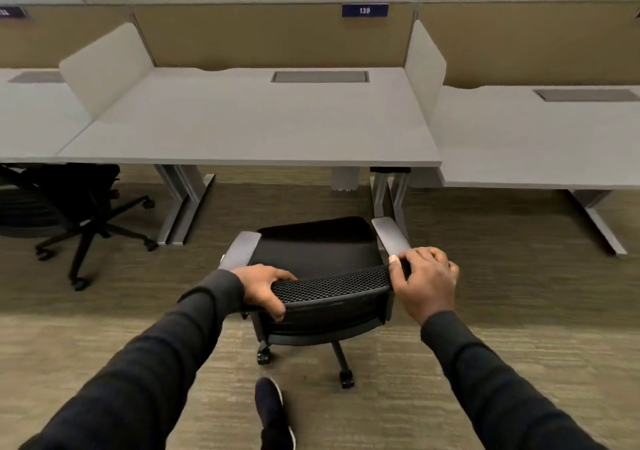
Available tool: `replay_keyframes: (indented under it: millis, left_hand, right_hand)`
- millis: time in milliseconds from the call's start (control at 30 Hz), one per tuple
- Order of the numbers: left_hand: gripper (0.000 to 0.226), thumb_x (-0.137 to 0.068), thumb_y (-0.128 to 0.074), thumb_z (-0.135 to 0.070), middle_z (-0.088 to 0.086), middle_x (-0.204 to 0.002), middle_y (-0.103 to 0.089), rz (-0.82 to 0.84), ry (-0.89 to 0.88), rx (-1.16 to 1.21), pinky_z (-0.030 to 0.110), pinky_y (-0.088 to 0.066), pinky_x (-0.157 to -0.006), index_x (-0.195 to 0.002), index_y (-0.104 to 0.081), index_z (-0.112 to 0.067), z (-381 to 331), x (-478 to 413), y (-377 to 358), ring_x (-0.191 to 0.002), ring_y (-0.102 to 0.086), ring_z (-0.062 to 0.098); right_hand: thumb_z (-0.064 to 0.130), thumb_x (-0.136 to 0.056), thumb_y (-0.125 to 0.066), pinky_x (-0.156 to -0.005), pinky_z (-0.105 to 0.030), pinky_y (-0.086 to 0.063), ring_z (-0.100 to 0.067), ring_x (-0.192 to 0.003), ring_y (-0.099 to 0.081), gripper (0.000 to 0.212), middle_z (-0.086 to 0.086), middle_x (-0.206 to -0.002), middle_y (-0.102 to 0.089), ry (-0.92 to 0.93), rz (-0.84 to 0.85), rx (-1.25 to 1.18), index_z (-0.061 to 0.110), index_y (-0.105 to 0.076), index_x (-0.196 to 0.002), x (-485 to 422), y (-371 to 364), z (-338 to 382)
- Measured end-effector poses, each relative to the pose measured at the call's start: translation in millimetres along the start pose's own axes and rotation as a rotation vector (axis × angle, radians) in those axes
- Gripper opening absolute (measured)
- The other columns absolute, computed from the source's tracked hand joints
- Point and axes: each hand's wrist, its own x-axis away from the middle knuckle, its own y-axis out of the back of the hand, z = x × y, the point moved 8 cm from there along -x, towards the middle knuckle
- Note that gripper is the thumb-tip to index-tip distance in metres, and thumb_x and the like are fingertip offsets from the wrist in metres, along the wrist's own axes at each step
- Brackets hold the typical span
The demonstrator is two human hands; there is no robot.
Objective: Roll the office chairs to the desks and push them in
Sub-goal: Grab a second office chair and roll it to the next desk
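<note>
Both hands on the top edge of the chair back (pixel 330 285). Left hand (pixel 264 288) wraps the left corner: fingers curled over the mesh, thumb under, clamped on it. Right hand (pixel 424 281) sits on the right corner, fingers bent down over the edge and closed on it, thumb tip on top of the mesh.

Chair (pixel 313 252) stands on the carpet (pixel 485 363) w/ seat facing the middle desk (pixel 249 130), near it but not yet under; front of the seat is short of the desk edge. It's aimed a bit right of centre, so the right armrest (pixel 391 236) lines up close to the desk's right leg (pixel 388 193). Left armrest (pixel 242 250) has plenty of room from the left leg (pixel 183 200).

Step in hand, as I read it: final roll in. To do it well:
- nudge the back left w/ the right hand first, so the seat centres btwn the two legs
- push level and even w/ both hands, low force; wheels (pixel 346 378) swivel and can veer
- watch armrest height vs. desk underside; can't tell if they clear
- keep the foot (pixel 272 404) back from the wheels

Another chair (pixel 65 203) is already tucked under the far-left desk (pixel 31 120); right desk (pixel 540 144) shows no chair in view.
</note>
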Motion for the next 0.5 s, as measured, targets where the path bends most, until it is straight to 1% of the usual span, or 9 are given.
replay_keyframes:
  millis: [33,67,133,233,300,400,500]
  left_hand:
    - [0.084,-0.052,-0.084,-0.037,-0.009,-0.111,-0.069,0.01,-0.016,-0.025,0.037,-0.061,-0.08,-0.131,-0.055,-0.041,2,-11,19,-0.097,-0.068,0.01]
    - [0.082,-0.052,-0.083,-0.039,-0.01,-0.111,-0.069,0.016,-0.026,-0.042,0.034,-0.06,-0.082,-0.129,-0.055,-0.042,5,-21,39,-0.1,-0.067,0.01]
    - [0.082,-0.052,-0.083,-0.04,-0.007,-0.111,-0.069,0.016,-0.039,-0.066,0.038,-0.06,-0.084,-0.129,-0.054,-0.042,13,-40,77,-0.101,-0.067,0.012]
    - [0.084,-0.05,-0.08,-0.042,-0.003,-0.107,-0.07,-0.024,-0.072,-0.128,0.044,-0.062,-0.077,-0.131,-0.057,-0.035,25,-64,135,-0.094,-0.069,0.016]
    - [0.083,-0.05,-0.078,-0.046,-0.004,-0.106,-0.068,-0.057,-0.078,-0.171,0.046,-0.062,-0.073,-0.13,-0.057,-0.036,33,-79,176,-0.091,-0.069,0.017]
    - [0.078,-0.051,-0.074,-0.054,-0.009,-0.103,-0.066,-0.099,-0.057,-0.238,0.042,-0.062,-0.073,-0.125,-0.057,-0.04,47,-98,231,-0.088,-0.069,0.015]
    - [0.07,-0.049,-0.066,-0.065,-0.013,-0.098,-0.068,-0.225,-0.058,-0.406,0.035,-0.058,-0.078,-0.115,-0.059,-0.042,56,-115,277,-0.083,-0.068,0.011]
  right_hand:
    - [0.051,-0.09,-0.042,-0.092,-0.045,-0.033,-0.021,-0.109,-0.05,0.04,0.005,-0.099,-0.067,-0.009,-0.01,0.003,0.023,-0.07,-0.092,-15,-8,6]
    - [0.052,-0.09,-0.042,-0.091,-0.044,-0.033,-0.021,-0.109,-0.05,0.04,0.005,-0.099,-0.067,-0.022,-0.019,0.011,0.023,-0.07,-0.092,-31,-15,13]
    - [0.053,-0.089,-0.042,-0.091,-0.044,-0.033,-0.021,-0.109,-0.05,0.041,0.005,-0.101,-0.067,-0.053,-0.025,0.038,0.023,-0.071,-0.093,-61,-32,27]
    - [0.054,-0.089,-0.043,-0.091,-0.045,-0.034,-0.022,-0.111,-0.05,0.042,0.003,-0.102,-0.068,-0.096,-0.039,0.057,0.023,-0.071,-0.094,-102,-55,50]
    - [0.053,-0.092,-0.046,-0.093,-0.046,-0.034,-0.022,-0.113,-0.049,0.039,0.004,-0.104,-0.067,-0.113,-0.039,0.072,0.023,-0.071,-0.096,-127,-70,67]
    - [0.052,-0.094,-0.053,-0.097,-0.048,-0.035,-0.023,-0.117,-0.047,0.033,0.004,-0.108,-0.066,-0.15,-0.018,0.09,0.024,-0.07,-0.1,-163,-91,89]
    - [0.057,-0.093,-0.051,-0.099,-0.048,-0.034,-0.024,-0.12,-0.045,0.038,0.004,-0.113,-0.064,-0.173,0.019,0.11,0.026,-0.068,-0.105,-195,-112,108]
